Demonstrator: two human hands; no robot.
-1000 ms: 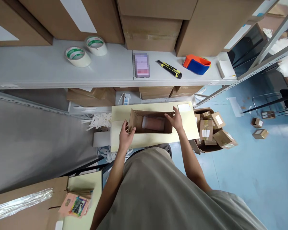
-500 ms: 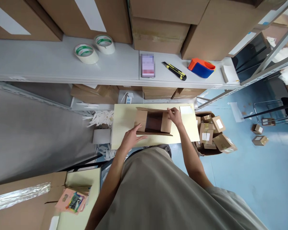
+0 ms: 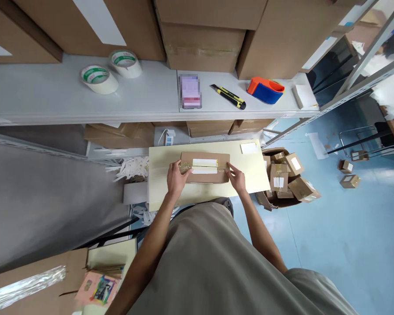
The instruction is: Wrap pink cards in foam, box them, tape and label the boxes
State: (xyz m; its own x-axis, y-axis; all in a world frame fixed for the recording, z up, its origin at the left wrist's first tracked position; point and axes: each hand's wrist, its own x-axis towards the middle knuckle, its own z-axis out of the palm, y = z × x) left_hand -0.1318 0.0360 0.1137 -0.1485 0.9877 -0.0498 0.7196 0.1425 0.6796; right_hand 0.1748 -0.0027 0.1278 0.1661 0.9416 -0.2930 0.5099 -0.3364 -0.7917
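A small cardboard box [image 3: 205, 177] lies on the pale yellow table [image 3: 160, 192], its top flaps folded down to meet at a middle seam. White label pieces and strips of clear tape show along that seam. My left hand [image 3: 176, 178] grips the box's left end, thumb on top. At the right end, my right hand [image 3: 236, 178] holds the box between thumb and fingers. Behind the box's right side, a white card [image 3: 248, 148] lies on the table.
On the grey shelf [image 3: 144, 96] above are two tape rolls [image 3: 100, 80], a phone [image 3: 190, 92], a utility knife [image 3: 229, 96] and an orange-and-blue tape dispenser [image 3: 265, 90]. A large carton of small boxes [image 3: 278, 181] stands right of the table.
The box was open with its dark inside showing; now its long flaps are folded shut. Both hands have moved to its two ends. The camera view has shifted slightly.
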